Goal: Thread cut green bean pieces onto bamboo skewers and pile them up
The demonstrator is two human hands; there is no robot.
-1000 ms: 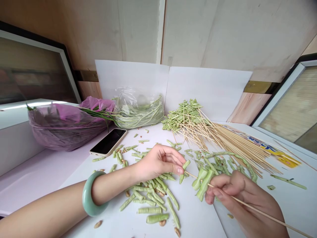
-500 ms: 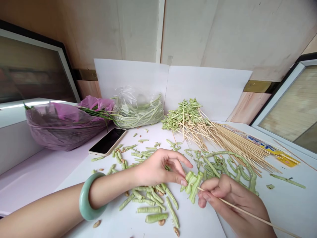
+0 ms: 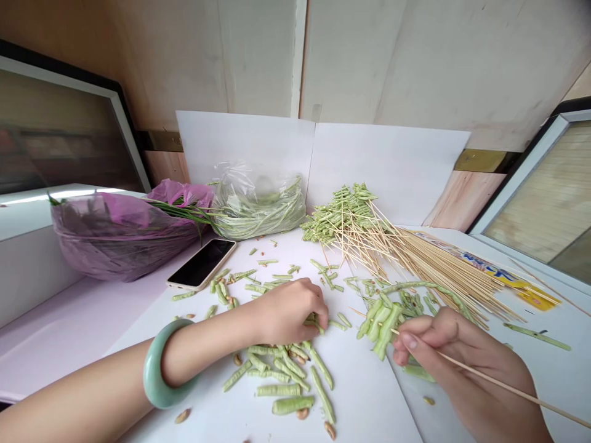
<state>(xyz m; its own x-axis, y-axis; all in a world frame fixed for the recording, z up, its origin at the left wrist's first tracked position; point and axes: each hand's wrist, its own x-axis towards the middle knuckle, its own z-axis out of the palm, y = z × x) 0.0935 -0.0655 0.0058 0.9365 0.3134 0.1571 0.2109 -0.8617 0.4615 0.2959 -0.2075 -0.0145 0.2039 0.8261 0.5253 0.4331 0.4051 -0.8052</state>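
Note:
My right hand (image 3: 462, 363) pinches a thin bamboo skewer (image 3: 489, 380), whose pointed tip sticks out to the left. Several short green bean pieces (image 3: 381, 325) are threaded side by side near that tip, just beyond my fingers. My left hand (image 3: 295, 311), with a pale green bangle (image 3: 159, 375) on its wrist, is down at the loose cut bean pieces (image 3: 277, 391). Its fingers are curled and closed around a bean piece (image 3: 315, 321), partly hidden by the hand.
Filled bean skewers (image 3: 344, 209) and bare bamboo sticks (image 3: 443, 271) lie at the back right, over a yellow and blue wrapper (image 3: 538, 298). A phone (image 3: 202, 264), a clear bag of long beans (image 3: 258, 212) and a purple bag (image 3: 120, 240) stand back left. Whole beans curve behind my right hand.
My left hand has left the skewered beans and moved left and down to the loose pieces, its fingers closing. My right hand has shifted right with the skewer, the tip now showing.

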